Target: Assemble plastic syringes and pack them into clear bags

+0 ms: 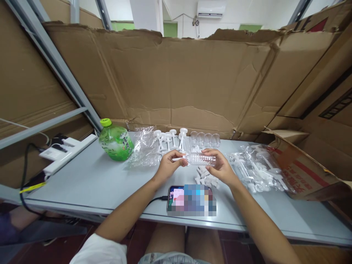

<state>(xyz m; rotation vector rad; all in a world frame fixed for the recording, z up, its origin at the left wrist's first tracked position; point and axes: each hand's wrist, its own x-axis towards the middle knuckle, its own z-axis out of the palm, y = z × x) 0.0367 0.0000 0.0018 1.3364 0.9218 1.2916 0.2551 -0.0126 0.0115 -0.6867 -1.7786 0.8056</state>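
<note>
A small clear ribbed plastic bottle [202, 159] lies sideways above the table, held between both hands. My right hand [220, 167] is wrapped round its right end. My left hand [168, 165] is pinched on a white pump piece [180, 158] at the bottle's left end. Just below the hands lie several small white plastic caps [205, 179]. Behind the hands stand several white pump heads [170, 139] and a row of clear ribbed bottles [205, 139].
A green drink bottle [115, 142] stands at the left. A phone [191, 200] on a cable lies at the table's near edge. A plastic bag of white pump parts [254, 167] and a cardboard box [305, 168] sit at the right. A white power strip [66, 150] lies far left.
</note>
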